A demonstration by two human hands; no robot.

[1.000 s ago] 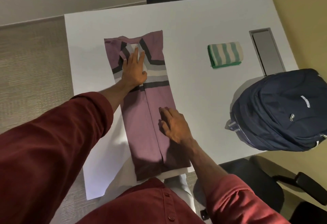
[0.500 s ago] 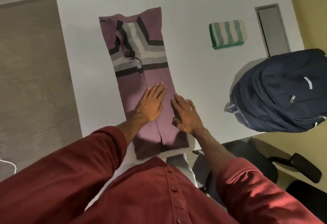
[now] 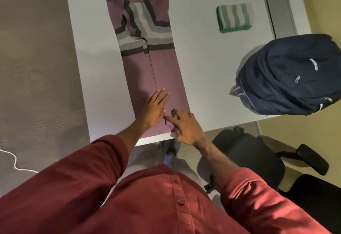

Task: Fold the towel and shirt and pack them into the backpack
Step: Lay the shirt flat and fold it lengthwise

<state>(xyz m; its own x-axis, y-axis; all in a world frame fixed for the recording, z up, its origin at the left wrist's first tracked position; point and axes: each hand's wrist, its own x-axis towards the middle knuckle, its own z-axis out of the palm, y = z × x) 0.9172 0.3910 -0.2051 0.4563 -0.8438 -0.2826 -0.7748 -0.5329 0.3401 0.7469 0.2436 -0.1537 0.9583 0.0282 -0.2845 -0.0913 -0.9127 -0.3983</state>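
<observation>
**Shirt folded to a strip, both hands at its near end**

White table (image 3: pixel 212 78) over grey carpet, yellowish wall on the right. The shirt (image 3: pixel 147 63) lies flat on the table's left half, running from far edge to near edge. It is mauve, with both sides folded in so they meet at a seam down the middle, making one long narrow strip. Black, grey and white stripe bands cross the far part and angle up toward the collar end. Near end of the strip reaches the table's front edge.

Left hand (image 3: pixel 155 110) open, palm down, fingers spread flat on the shirt near the centre seam, gripping nothing. Right hand (image 3: pixel 186 126) at the shirt's near right corner, fingers bent; index and thumb seem to pinch a small dark thread or tag just beside the left hand, hard to be sure.

Towel (image 3: pixel 235 16), green and pale stripes, already folded into a small block, sits on the far right of the table, well apart from the shirt. Backpack (image 3: pixel 289 76), navy, zipped as far as visible, lies on the right edge, partly overhanging. Grey inset panel (image 3: pixel 280 14) beyond it. Black office chair (image 3: pixel 258 156) below the backpack. White cable (image 3: pixel 13 159) on the floor, left.
</observation>
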